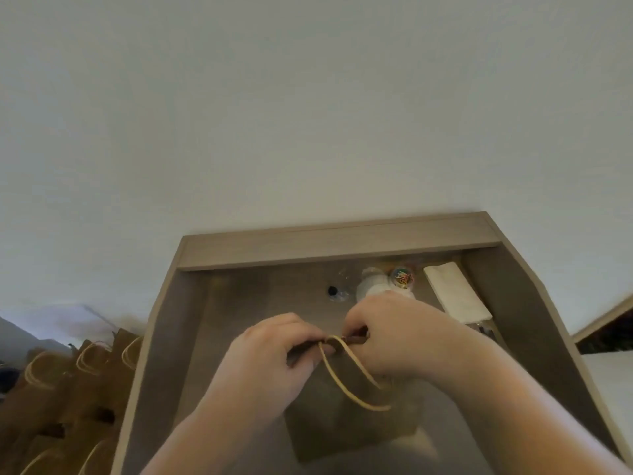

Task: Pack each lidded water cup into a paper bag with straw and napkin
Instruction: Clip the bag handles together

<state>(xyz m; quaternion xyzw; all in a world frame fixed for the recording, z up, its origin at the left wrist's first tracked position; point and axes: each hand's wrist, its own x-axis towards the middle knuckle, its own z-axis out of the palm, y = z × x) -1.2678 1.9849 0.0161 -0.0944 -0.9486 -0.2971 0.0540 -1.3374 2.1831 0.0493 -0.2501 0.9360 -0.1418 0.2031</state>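
Observation:
A brown paper bag [349, 426] stands on the desk in front of me. My left hand [270, 354] pinches the left part of its top edge. My right hand [394, 334] pinches the right part of the same edge. The bag's pale twine handle [346, 382] hangs in a loop toward me. Behind my right hand stand lidded clear cups [371, 281], partly hidden. A stack of white napkins [454, 291] lies at the back right. What the bag holds is hidden.
The desk [191, 337] has raised side walls and a back ledge against a white wall. A small tub of coloured clips [403, 277] sits near the cups. Several brown paper bags with handles [68, 389] stand on the left, beside the desk.

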